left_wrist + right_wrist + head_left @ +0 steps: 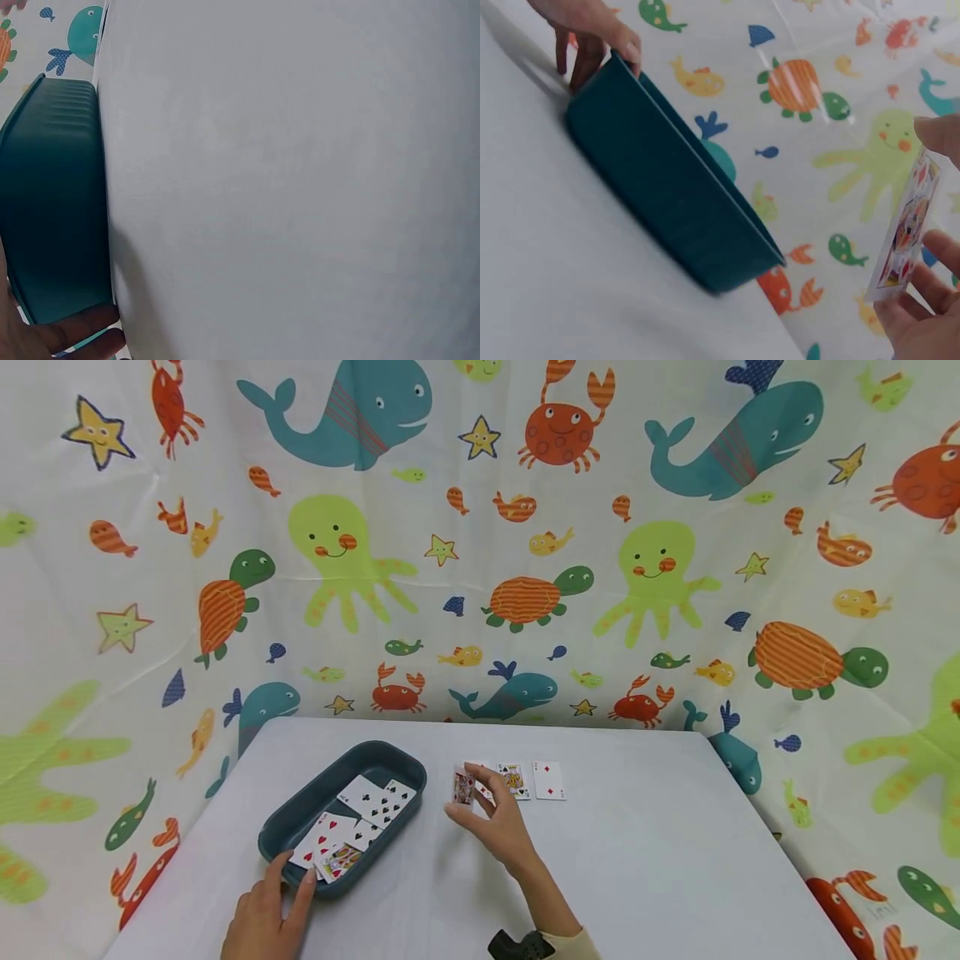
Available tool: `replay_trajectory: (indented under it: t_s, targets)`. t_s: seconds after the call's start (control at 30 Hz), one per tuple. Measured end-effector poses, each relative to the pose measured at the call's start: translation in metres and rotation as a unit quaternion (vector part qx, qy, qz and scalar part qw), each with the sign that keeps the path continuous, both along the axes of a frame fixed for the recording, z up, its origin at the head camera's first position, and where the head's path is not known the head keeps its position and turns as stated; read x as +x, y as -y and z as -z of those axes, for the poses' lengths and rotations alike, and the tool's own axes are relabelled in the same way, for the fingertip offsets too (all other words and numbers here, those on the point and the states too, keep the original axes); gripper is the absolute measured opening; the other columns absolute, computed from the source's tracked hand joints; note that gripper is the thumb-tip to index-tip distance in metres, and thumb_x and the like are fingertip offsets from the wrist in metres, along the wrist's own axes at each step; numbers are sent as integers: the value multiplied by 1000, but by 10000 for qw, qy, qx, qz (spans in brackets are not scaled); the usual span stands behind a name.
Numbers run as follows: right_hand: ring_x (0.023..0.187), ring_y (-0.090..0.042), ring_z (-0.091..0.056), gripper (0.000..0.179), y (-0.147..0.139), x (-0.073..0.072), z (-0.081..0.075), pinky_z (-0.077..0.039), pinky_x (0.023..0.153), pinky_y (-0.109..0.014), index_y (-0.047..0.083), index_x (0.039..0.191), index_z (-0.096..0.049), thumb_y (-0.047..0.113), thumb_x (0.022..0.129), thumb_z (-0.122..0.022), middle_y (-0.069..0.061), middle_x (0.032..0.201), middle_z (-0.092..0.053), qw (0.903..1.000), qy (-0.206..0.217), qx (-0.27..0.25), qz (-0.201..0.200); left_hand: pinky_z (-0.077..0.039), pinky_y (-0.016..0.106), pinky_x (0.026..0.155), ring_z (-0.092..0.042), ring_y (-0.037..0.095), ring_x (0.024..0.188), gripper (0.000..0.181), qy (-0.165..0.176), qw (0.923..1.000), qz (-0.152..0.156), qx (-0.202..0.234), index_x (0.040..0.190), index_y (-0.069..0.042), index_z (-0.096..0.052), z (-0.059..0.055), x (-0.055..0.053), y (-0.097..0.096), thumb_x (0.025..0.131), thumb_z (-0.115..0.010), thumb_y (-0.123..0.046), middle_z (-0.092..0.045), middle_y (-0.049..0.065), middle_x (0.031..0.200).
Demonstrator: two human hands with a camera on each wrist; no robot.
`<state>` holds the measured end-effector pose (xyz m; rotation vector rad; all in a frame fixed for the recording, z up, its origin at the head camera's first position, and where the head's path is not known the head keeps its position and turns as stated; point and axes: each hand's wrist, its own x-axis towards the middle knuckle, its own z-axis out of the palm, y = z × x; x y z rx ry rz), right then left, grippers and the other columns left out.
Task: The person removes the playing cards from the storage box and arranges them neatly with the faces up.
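My right hand (pixel 491 822) pinches a face card (pixel 463 787) between thumb and fingertips, held upright above the table. In the right wrist view the face card (pixel 909 225) is seen nearly edge-on. My left hand (pixel 266 910) holds the near end of a dark teal tray (pixel 272 827), with thumb and fingertips at its rim. Inside the tray lie several playing cards, among them a heart card (pixel 324 835), a spade card (pixel 361 795) and a face card (pixel 339 862). Behind my right fingers, a card (pixel 483 790) on the table is partly hidden.
A spade face card (pixel 513 781) and a diamond card (pixel 550 780) lie face up in a row to the right of my right hand. White cloth covers the table (pixel 660 860). A curtain (pixel 450 485) printed with sea animals hangs behind and around it.
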<state>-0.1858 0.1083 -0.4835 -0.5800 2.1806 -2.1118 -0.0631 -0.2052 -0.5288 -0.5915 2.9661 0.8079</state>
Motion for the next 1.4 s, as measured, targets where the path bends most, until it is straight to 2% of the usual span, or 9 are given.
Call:
replay_trajectory:
  t_s: [0.13,0.43,0.7,0.9,1.23,1.4]
  targets:
    - [146,-24,-40,66,-15,-1,5,-37,114,-29,10,148,-48,20,90,-79,-6,153,-45,9996,73,41,266,-46,67,92,-55,52,105,78,6,10000,2,0,148,2,-29,1,1,2,103,-42,-61,-53,41,125]
    - [146,-29,-38,72,-53,-6,14,-35,116,-37,8,150,-46,22,89,-81,-11,154,-41,9963,160,363,762,-46,67,91,-56,52,104,78,-10,10000,78,58,147,3,-30,0,1,2,104,-41,-61,-53,42,126]
    - [143,-30,-40,74,-90,-11,22,-37,116,-42,6,149,-46,20,87,-83,-12,152,-41,9899,236,895,1075,-46,67,92,-56,51,104,78,4,10000,17,29,148,3,-30,-2,2,1,103,-42,-61,-53,42,127]
    - [142,-33,-40,73,-116,-17,31,-37,115,-47,3,147,-47,19,86,-84,-15,150,-42,9835,88,1396,1149,-47,66,90,-56,49,101,79,50,10000,1,17,148,3,-29,-3,2,1,103,-42,-61,-53,42,125]
    - [138,-37,-41,76,-161,-33,37,-37,112,-59,1,143,-48,28,83,-87,-18,145,-41,9615,-313,2503,1091,-48,66,91,-56,48,100,79,41,10000,2,16,148,3,-30,-4,0,-1,103,-43,-61,-54,42,124]
    - [133,-37,-45,77,-177,-43,38,-41,108,-62,0,140,-50,28,80,-90,-20,141,-43,9485,-694,2936,969,-48,66,92,-56,48,101,78,40,10000,-24,15,148,3,-31,-4,1,0,103,-43,-60,-54,41,124]
